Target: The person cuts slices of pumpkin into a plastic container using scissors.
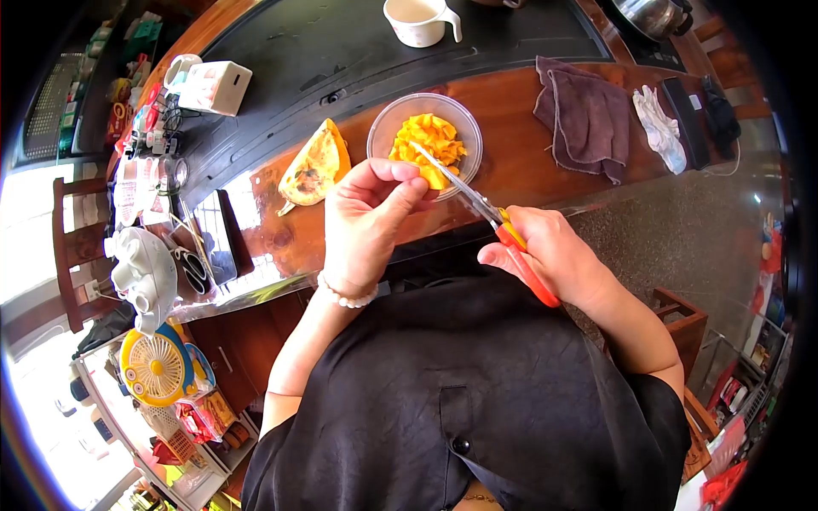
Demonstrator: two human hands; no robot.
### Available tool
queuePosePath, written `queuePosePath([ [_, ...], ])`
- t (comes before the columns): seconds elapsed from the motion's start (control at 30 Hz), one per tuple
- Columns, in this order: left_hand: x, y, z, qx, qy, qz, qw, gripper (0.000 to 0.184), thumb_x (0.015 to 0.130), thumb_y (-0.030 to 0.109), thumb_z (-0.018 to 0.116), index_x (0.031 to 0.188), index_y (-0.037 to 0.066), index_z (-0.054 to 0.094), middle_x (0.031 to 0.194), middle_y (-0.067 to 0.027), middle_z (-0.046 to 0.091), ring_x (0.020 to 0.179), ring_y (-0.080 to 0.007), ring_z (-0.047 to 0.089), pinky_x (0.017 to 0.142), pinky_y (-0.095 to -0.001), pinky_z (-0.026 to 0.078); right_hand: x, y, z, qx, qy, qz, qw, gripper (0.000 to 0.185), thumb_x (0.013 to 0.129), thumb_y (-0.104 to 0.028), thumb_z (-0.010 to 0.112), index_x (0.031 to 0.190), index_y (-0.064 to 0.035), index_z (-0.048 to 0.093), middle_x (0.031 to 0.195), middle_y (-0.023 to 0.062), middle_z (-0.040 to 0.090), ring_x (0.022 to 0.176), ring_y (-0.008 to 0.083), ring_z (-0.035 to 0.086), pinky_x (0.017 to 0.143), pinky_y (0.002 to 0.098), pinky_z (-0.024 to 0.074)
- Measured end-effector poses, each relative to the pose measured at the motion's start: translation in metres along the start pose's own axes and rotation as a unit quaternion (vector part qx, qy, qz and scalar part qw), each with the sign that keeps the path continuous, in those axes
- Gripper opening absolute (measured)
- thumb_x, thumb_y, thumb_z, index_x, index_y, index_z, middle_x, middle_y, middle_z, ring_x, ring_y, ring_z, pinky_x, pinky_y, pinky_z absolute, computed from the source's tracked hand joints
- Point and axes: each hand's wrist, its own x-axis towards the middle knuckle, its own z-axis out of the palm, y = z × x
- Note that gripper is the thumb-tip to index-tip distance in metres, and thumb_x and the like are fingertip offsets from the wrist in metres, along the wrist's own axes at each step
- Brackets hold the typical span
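My left hand (371,209) pinches a small yellow-orange piece (433,176) between thumb and fingers at the near rim of a clear round bowl (378,128). Inside the bowl lies a heap of cut yellow-orange pieces (426,136). My right hand (550,251) is wrapped round the red and yellow handles of the scissors (477,203), whose blades point up-left over the bowl beside the held piece. Left of the bowl, a larger flat yellow-orange piece with a browned surface (313,170) lies on the wooden table.
A white cup (417,24) stands on the dark tray (324,51) behind the bowl. To the right are a brown cloth (584,119), white gloves (659,132) and a black case (684,119). A white box (223,88) and a phone (215,237) are at left.
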Motion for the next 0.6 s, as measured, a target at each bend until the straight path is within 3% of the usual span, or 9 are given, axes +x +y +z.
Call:
queuePosePath([
  [0.17,0.0027,0.0087,0.0004,0.024,0.047,0.060,0.997,0.013,0.088,-0.002,0.066,0.097,0.003,0.059,0.098,-0.0102,0.067,0.085,-0.0169,0.069,0.082,-0.0300,0.057,-0.0037,0.0003,-0.0034,-0.012,0.027,0.009,1.000,0.053,0.079,-0.049,0.075,0.089,-0.0014,0.053,0.083,0.0175,0.059,0.077,0.0392,0.061,0.066,0.0445,0.0477],
  [0.23,0.0025,0.0082,0.0004,0.047,0.051,0.081,0.994,0.015,0.087,-0.004,0.066,0.097,0.004,0.057,0.098,-0.0097,0.067,0.086,-0.0163,0.068,0.083,-0.0301,0.057,-0.0056,0.0040,-0.0011,-0.072,0.074,-0.053,0.993,0.061,0.077,-0.055,0.074,0.092,-0.0004,0.052,0.086,0.0175,0.056,0.075,0.0391,0.060,0.066,0.0437,0.0485],
  [0.33,0.0007,0.0078,0.0040,0.069,0.054,0.103,0.991,0.020,0.086,-0.007,0.065,0.097,0.005,0.053,0.097,-0.0087,0.066,0.088,-0.0151,0.067,0.086,-0.0302,0.056,-0.0051,0.0054,-0.0022,-0.113,0.080,-0.056,0.989,0.068,0.075,-0.061,0.073,0.094,0.0000,0.050,0.089,0.0175,0.054,0.073,0.0389,0.059,0.065,0.0433,0.0489],
  [0.43,-0.0001,0.0086,0.0054,0.069,0.053,0.105,0.991,0.021,0.086,-0.007,0.064,0.098,0.006,0.052,0.097,-0.0079,0.066,0.088,-0.0145,0.067,0.087,-0.0303,0.055,-0.0051,0.0032,-0.0047,-0.119,0.071,-0.048,0.989,0.061,0.075,-0.051,0.077,0.090,-0.0007,0.047,0.083,0.0139,0.052,0.072,0.0350,0.053,0.065,0.0400,0.0445],
  [0.6,0.0010,0.0093,0.0017,0.077,0.053,0.099,0.991,0.021,0.086,-0.007,0.064,0.098,0.006,0.052,0.097,-0.0073,0.066,0.088,-0.0142,0.067,0.087,-0.0302,0.055,-0.0028,0.0065,-0.0031,-0.108,0.078,-0.056,0.989,0.056,0.073,-0.046,0.080,0.081,-0.0010,0.048,0.072,0.0141,0.050,0.064,0.0350,0.052,0.060,0.0401,0.0435],
])
